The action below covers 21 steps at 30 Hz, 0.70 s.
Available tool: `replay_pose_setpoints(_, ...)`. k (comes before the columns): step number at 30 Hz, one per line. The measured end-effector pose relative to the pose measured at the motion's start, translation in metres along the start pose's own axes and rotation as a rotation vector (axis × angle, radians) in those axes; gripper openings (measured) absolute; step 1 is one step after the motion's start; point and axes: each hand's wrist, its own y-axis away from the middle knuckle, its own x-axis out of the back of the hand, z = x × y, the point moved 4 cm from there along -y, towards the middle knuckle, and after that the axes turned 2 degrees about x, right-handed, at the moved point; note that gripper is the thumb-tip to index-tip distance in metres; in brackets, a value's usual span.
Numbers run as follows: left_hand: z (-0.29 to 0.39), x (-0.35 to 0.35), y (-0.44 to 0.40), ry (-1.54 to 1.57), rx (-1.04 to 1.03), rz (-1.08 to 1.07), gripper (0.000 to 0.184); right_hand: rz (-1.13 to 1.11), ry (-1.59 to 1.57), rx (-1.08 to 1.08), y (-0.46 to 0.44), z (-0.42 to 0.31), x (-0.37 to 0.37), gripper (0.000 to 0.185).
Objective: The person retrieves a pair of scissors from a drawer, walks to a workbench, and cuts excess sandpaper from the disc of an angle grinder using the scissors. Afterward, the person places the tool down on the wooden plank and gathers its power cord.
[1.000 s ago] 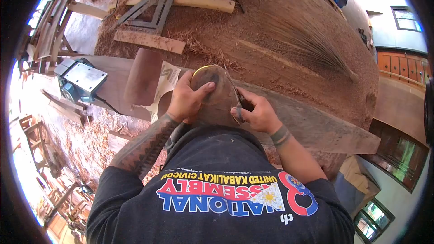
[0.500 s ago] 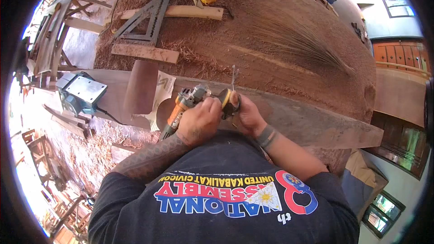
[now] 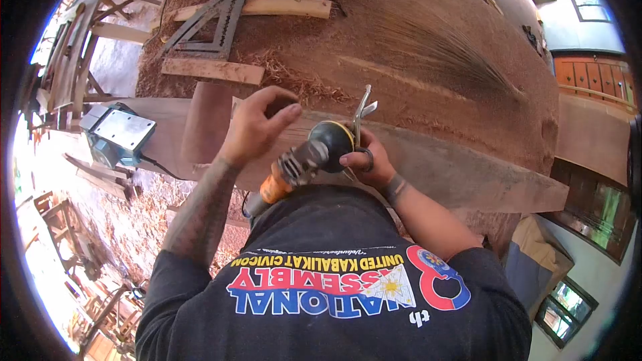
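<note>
Gripping scissors by their dark handle, the right hand is beside the round pad of an orange grinder; fingers wrapped around the handle, thumb near the pad's edge

Blades point up and away from the body, apparently slightly parted; the exact gap is hard to read

Left hand: fingers loosely curled, thumb set apart from the forefinger, nothing seen between them; it hangs over the long wooden board, near the brown sandpaper roll

Position of grinder: in front of the person, head toward the right hand, rear end close to the dark shirt; whether the shirt bears its weight cannot be told

Handling, as judged: one hand minds both blades and pad, so a firm handle grip matters most; tips are best aimed clear of the left palm and the pad's yellow rim

Grinder looks heavy toward its body and could roll; a second hand on the orange casing would steady it, well off the switch
</note>
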Motion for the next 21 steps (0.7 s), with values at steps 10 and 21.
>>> replay_pose_setpoints(10,-0.069,-0.079,0.033,0.897,0.368,-0.411,0.062,-0.101,0.283,-0.003,-0.006,-0.056,-0.03,0.079)
replay_pose_setpoints(21,-0.046,-0.075,0.051,0.753,0.157,-0.362,0.052,-0.144,1.238,0.22,0.057,-0.092,-0.028,0.095)
